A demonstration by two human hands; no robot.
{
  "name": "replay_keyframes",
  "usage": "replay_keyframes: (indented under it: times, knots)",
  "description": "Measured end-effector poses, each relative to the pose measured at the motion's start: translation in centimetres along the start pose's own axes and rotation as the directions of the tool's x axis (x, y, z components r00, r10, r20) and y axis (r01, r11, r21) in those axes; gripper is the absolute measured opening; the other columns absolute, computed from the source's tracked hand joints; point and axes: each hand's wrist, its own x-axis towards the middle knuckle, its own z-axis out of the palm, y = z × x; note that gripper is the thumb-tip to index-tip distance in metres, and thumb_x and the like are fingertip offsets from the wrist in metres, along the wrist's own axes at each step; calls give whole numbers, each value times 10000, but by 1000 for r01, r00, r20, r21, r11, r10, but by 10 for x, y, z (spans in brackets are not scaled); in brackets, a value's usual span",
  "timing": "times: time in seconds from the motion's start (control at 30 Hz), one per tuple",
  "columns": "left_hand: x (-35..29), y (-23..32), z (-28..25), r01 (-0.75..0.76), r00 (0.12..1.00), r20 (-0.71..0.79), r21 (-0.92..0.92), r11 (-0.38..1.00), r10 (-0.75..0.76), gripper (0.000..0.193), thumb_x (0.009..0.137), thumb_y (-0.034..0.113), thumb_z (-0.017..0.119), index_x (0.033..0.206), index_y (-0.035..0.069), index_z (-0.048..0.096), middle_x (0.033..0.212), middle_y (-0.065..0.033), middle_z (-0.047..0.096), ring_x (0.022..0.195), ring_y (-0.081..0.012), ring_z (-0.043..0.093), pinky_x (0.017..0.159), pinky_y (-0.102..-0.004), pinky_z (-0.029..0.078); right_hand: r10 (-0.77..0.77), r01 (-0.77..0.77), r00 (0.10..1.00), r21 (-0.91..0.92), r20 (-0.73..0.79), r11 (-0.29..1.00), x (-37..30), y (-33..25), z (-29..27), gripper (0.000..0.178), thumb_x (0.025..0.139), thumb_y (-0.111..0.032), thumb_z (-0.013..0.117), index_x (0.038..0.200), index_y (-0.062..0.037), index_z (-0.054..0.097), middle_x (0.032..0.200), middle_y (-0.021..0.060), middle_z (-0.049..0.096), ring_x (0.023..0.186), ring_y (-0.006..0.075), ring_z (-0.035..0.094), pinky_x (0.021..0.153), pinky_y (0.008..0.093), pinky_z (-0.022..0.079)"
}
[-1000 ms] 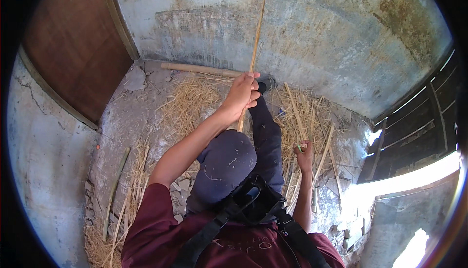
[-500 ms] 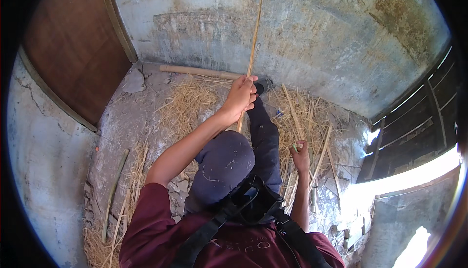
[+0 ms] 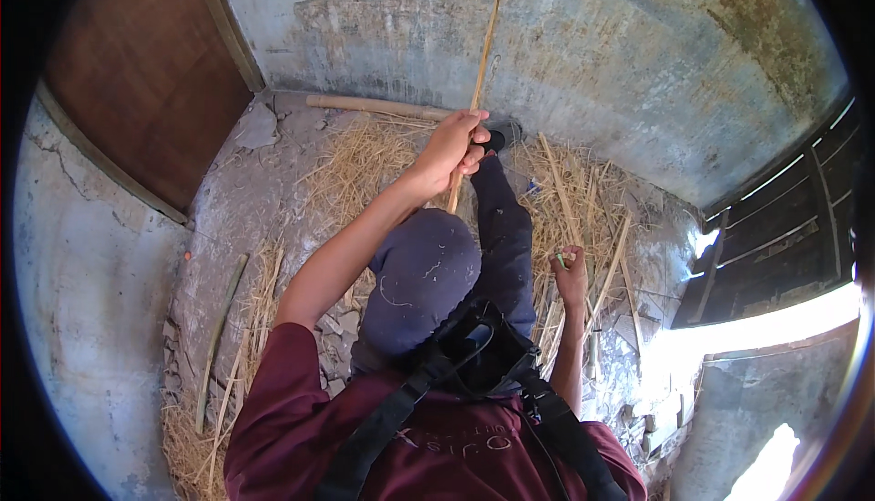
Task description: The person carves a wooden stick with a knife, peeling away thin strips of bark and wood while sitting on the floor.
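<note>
My left hand (image 3: 447, 150) is closed around a long, thin bamboo strip (image 3: 488, 41). The strip slants upward past my fingers in front of the wall, and its lower end comes down beside my bent left knee (image 3: 428, 268). Off to the right, my right hand (image 3: 572, 280) is closed on a small object with a green part (image 3: 561, 261); the fingers hide most of it, so its kind cannot be made out. My right hand is apart from the strip, above the straw-strewn floor.
A thick bamboo pole (image 3: 374, 105) lies along the foot of the wall. Piles of pale shavings (image 3: 360, 164) and split bamboo pieces (image 3: 561, 191) cover parts of the floor. A green stalk (image 3: 221, 337) lies at left. Dark slatted boards (image 3: 775, 227) stand at right.
The view has shifted slightly, so the surroundings sit a little differently. My left hand still grips the bamboo strip, and my right hand remains closed at the right.
</note>
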Motion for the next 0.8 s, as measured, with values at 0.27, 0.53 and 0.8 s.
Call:
replay_keyframes:
  times: [0.27,0.53,0.8]
  knots:
    - [-8,-6,-8,16,996,88,65,998,-21,420,1154,345,477,1437,35,496,907,-18,572,630,-118,578,547,-307,506,-62,63,998,73,-20,995,10,-34,-11,420,940,-155,766,1261,-85,505,999,147,670,850,253,686,797,405,528]
    - [-9,-13,-33,24,982,185,43,999,-32,425,1154,393,474,1389,45,541,962,-54,622,756,-168,684,684,-368,619,-142,142,990,66,-4,988,2,-121,-20,408,952,-169,770,1265,-83,522,872,124,667,795,198,638,759,370,501]
    - [-20,-14,-45,15,993,117,126,992,-30,388,1157,385,467,1317,46,563,1021,-79,644,859,-204,710,793,-406,633,-246,213,962,230,123,950,-14,-195,-20,299,1019,-140,722,1244,-68,538,893,62,676,827,118,612,764,297,484]
